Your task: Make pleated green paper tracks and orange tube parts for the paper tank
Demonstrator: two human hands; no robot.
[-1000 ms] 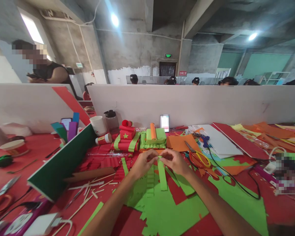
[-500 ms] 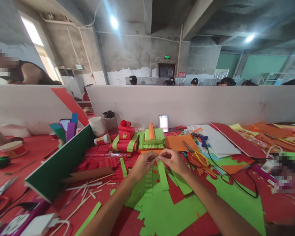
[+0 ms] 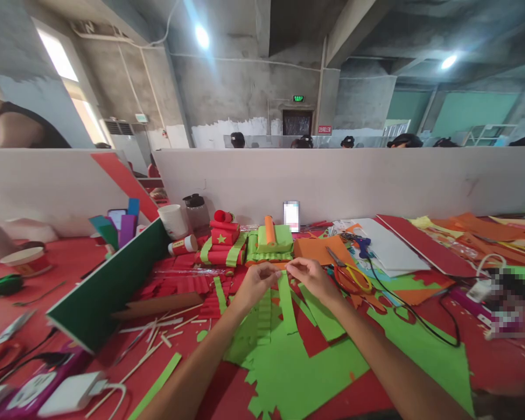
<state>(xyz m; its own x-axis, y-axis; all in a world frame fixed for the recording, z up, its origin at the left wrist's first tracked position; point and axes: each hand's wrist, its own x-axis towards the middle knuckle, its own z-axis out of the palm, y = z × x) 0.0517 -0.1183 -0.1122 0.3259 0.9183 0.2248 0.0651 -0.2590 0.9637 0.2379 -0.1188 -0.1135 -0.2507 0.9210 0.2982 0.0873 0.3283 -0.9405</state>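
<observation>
My left hand [image 3: 256,284] and my right hand [image 3: 311,276] are raised over the red table, fingertips pinched on the top end of a long green paper strip [image 3: 286,300] that hangs down between them. Under the strip lie green paper sheets [image 3: 297,367] and a pleated green strip [image 3: 266,312]. Just beyond my hands stand a red rolled-paper model with a yellow star [image 3: 222,244] and a green paper model with an orange tube on top [image 3: 272,240].
Scissors with yellow and red handles [image 3: 352,275] and a blue glue gun [image 3: 362,247] lie right of my hands, its black cable [image 3: 415,318] looping forward. A dark green board [image 3: 109,286] leans at the left. Cup [image 3: 174,222], jar, phone [image 3: 291,216] stand by the white partition [image 3: 341,181]. Other people sit beyond it.
My hands have risen a little and drawn slightly apart, still pinching the green strip's top end. The person at the far left has moved further out of view.
</observation>
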